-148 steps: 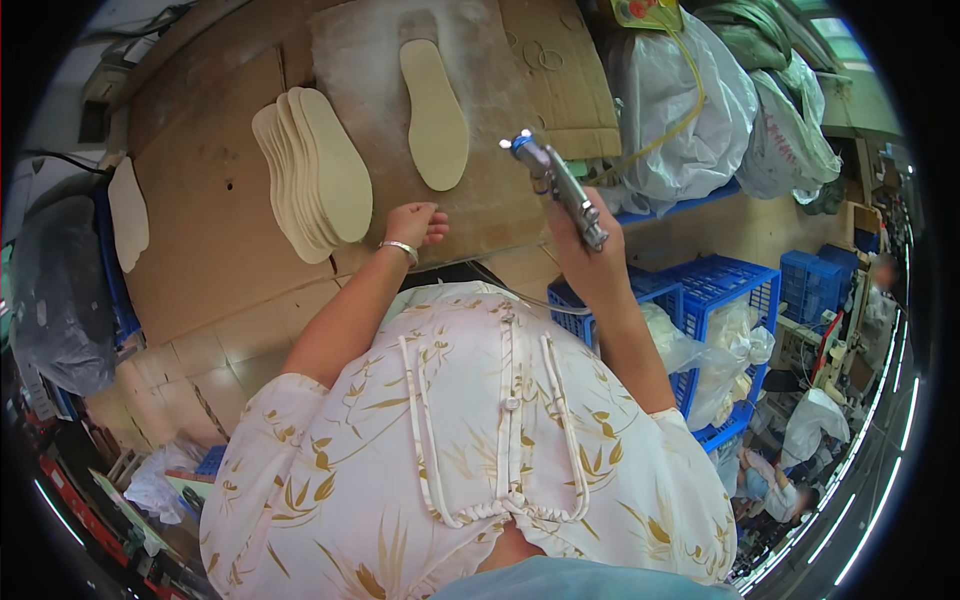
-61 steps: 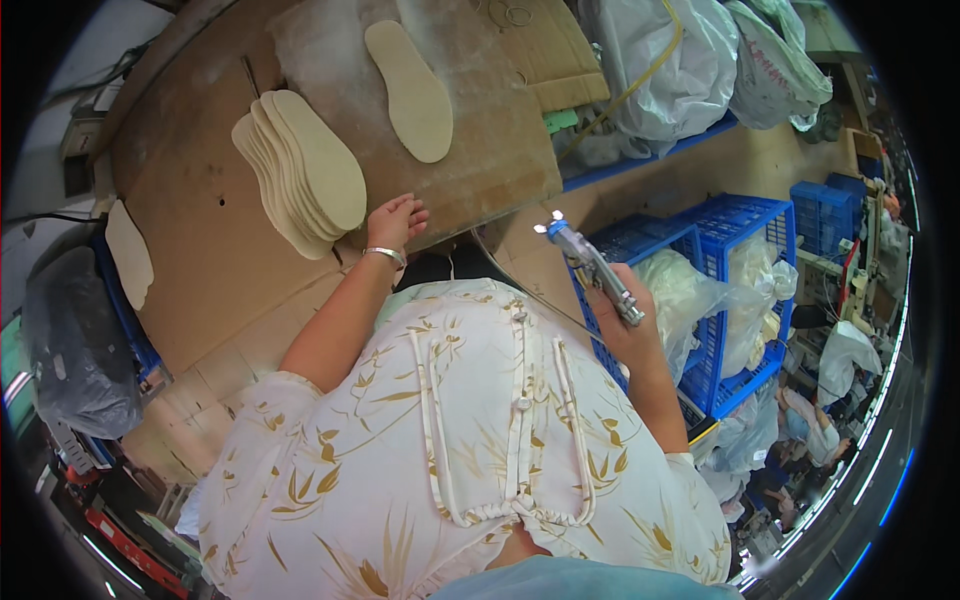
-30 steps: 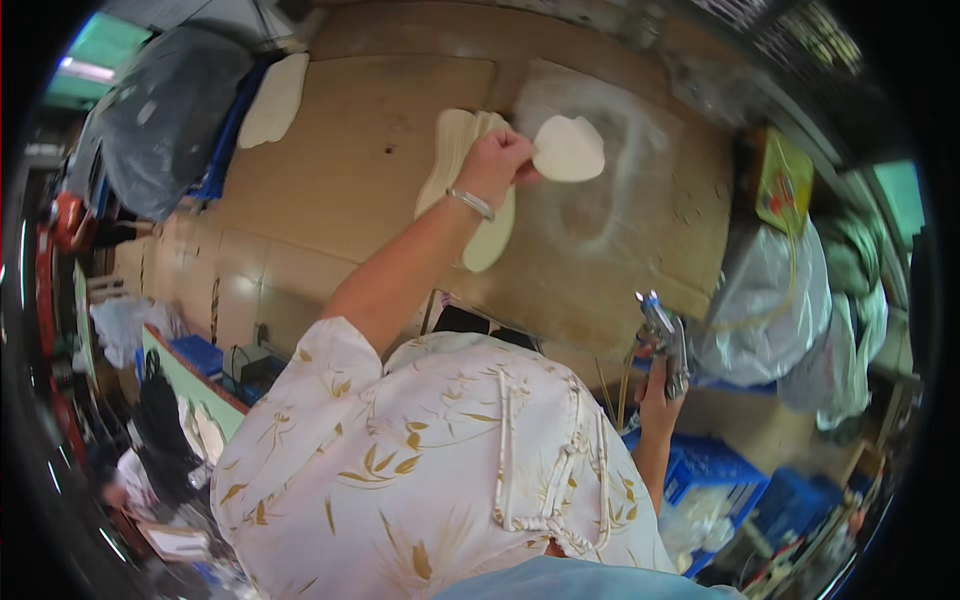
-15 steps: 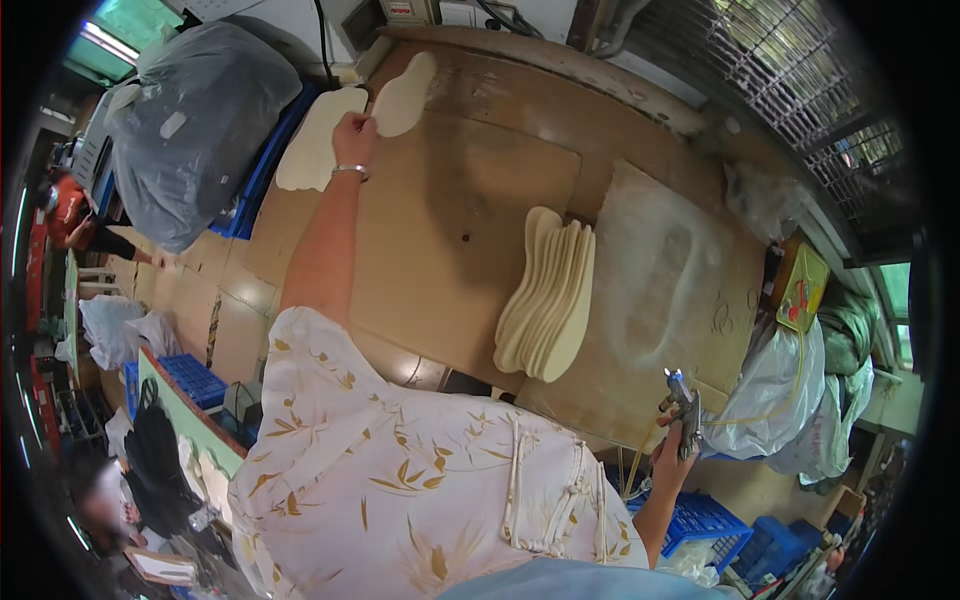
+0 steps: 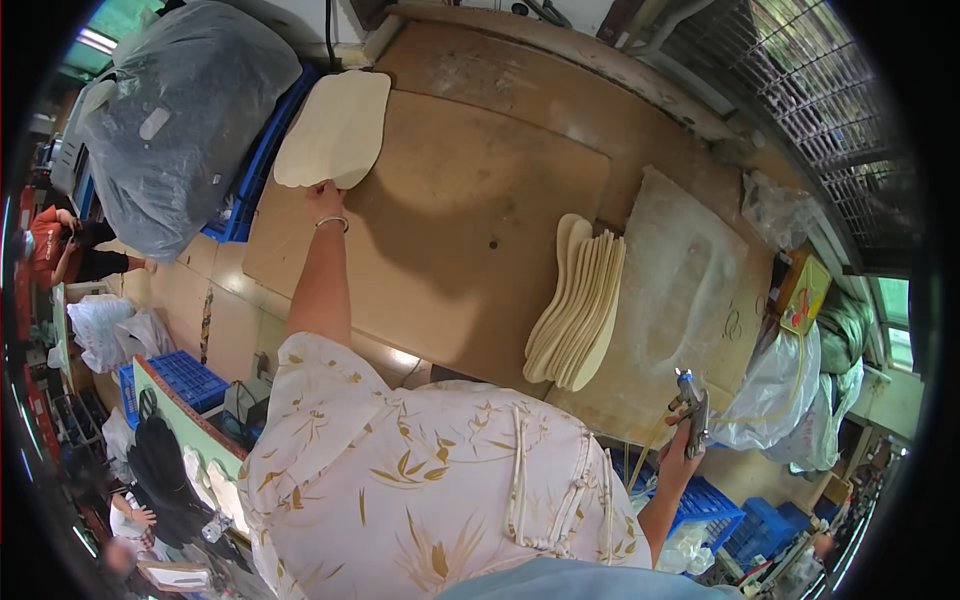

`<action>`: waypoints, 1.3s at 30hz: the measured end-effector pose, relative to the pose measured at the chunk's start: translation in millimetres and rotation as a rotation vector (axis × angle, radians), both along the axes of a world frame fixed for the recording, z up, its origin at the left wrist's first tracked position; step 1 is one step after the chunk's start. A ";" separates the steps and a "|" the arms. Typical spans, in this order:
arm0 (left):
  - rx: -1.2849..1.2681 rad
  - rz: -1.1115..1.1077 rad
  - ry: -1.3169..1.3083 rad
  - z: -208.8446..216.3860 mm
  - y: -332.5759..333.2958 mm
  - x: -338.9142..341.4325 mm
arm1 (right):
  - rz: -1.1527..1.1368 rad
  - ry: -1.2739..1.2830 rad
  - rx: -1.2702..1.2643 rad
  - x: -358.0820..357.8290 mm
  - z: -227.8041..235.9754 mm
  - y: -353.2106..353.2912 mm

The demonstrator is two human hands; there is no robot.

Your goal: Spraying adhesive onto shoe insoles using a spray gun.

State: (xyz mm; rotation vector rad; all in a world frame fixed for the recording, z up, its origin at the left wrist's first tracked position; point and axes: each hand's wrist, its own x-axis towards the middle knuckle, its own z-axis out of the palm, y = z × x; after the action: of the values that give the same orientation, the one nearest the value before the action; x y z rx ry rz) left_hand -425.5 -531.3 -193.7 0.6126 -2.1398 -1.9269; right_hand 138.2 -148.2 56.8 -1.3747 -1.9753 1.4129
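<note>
At the table's far left, my left hand (image 5: 324, 203) pinches the near end of a cream shoe insole (image 5: 352, 150). That insole lies on or right beside other cream insoles (image 5: 318, 120); how many are beneath is hidden. My right hand (image 5: 678, 452), low at the right by the table's near edge, is wrapped round a metal spray gun (image 5: 692, 405) with its nozzle up. Between the hands, a fanned row of several cream insoles (image 5: 580, 310) rests on the brown board (image 5: 450, 230).
Right of the row lies a whitish, dusty sheet (image 5: 680, 270) with a sole-shaped mark. A big grey plastic bag (image 5: 185, 120) over a blue crate (image 5: 262, 150) borders the left side. A yellow tin (image 5: 806, 292) and plastic bags (image 5: 765, 400) stand at the right. A person in red (image 5: 50, 245) is far left.
My left hand has come nearer and slightly left, bringing the insole from the bare board over to the other cream insoles. My right hand keeps hold of the spray gun.
</note>
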 end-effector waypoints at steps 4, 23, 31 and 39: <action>-0.496 0.054 -0.155 -3.5 14.4 3.7 | -0.029 -0.027 0.036 6.8 4.4 -4.6; -1.082 -1.153 0.568 111.1 271.6 412.6 | 0.125 0.084 0.017 89.3 -28.7 54.4; -1.264 -0.972 0.835 88.5 284.8 435.8 | 0.132 0.084 -0.126 138.0 -23.7 89.5; -0.385 -0.902 0.425 140.2 349.0 445.4 | 0.207 0.160 -0.044 166.9 -35.4 111.0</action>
State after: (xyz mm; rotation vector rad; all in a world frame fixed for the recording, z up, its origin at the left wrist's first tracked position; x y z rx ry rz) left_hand 19.9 -182.3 -53.5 -0.8942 -2.5652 -1.6206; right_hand 305.1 -37.2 21.4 -1.0620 -2.0384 1.6114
